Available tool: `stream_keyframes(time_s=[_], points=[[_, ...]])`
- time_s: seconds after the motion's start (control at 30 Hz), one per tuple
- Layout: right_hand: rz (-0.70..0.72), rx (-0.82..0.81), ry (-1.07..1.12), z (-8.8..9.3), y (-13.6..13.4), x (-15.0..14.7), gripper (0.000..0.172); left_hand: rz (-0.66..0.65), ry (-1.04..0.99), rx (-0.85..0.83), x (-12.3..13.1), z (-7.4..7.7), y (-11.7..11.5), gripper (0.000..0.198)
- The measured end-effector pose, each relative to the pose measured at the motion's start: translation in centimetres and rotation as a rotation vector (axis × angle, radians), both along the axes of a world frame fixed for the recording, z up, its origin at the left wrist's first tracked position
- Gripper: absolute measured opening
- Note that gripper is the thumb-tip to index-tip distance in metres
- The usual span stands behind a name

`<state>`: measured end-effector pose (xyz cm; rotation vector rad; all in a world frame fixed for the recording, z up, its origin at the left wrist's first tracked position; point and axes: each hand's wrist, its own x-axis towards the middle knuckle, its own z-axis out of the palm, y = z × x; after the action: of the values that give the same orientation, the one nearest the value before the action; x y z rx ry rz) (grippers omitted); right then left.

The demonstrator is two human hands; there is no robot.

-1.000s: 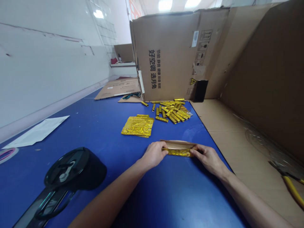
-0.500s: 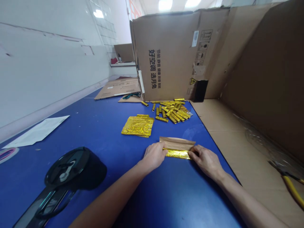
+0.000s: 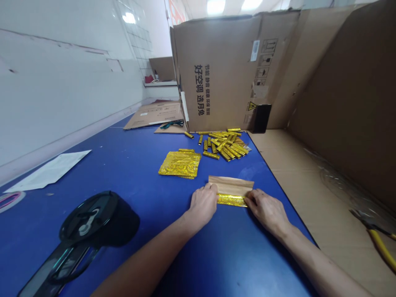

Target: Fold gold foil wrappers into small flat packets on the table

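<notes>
A gold foil paper sheet [image 3: 232, 199] lies on the blue table between my hands, its brown back [image 3: 233, 185] showing along the far part and a shiny gold folded strip along the near edge. My left hand [image 3: 204, 203] is closed on the sheet's left end, fingers curled and fingertips partly hidden. My right hand [image 3: 268, 209] pinches the right end of the gold strip between thumb and fingers. Beyond my left hand lies a flat stack of gold foil sheets [image 3: 180, 164]. Farther back is a pile of small rolled gold foil tubes [image 3: 227, 144].
A black lidded mug [image 3: 99, 220] stands at the left, near a white paper [image 3: 51, 171]. Pliers with yellow handles [image 3: 379, 243] lie on cardboard at the right. A large cardboard box [image 3: 229, 74] rises behind the tubes, with a black phone-like slab [image 3: 262, 118] against it.
The brown part of the sheet shows slightly wider and flatter. My left hand has shifted a little, its fingers now more curled over the left end. My right hand stays nearly in place.
</notes>
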<state>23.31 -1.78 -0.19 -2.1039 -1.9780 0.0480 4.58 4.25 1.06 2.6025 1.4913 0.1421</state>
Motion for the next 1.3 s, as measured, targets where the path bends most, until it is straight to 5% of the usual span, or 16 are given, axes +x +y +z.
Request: stream_keyframes(time_s=[0.53,0.83,1.3], points=[[-0.034,0.129,-0.120,-0.1,-0.6,-0.8,0.016,0.011,0.061,0.026,0.1,0.0,0.1,0.012],[0.471,0.168,-0.057,-0.1,-1.5,-3.2,0.028,0.012,0.081,0.026,0.2,0.2,0.0,0.016],[0.392,0.044,-0.162,1.0,-1.5,-4.3,0.032,0.087,0.050,0.146,-0.4,0.7,0.7,0.019]])
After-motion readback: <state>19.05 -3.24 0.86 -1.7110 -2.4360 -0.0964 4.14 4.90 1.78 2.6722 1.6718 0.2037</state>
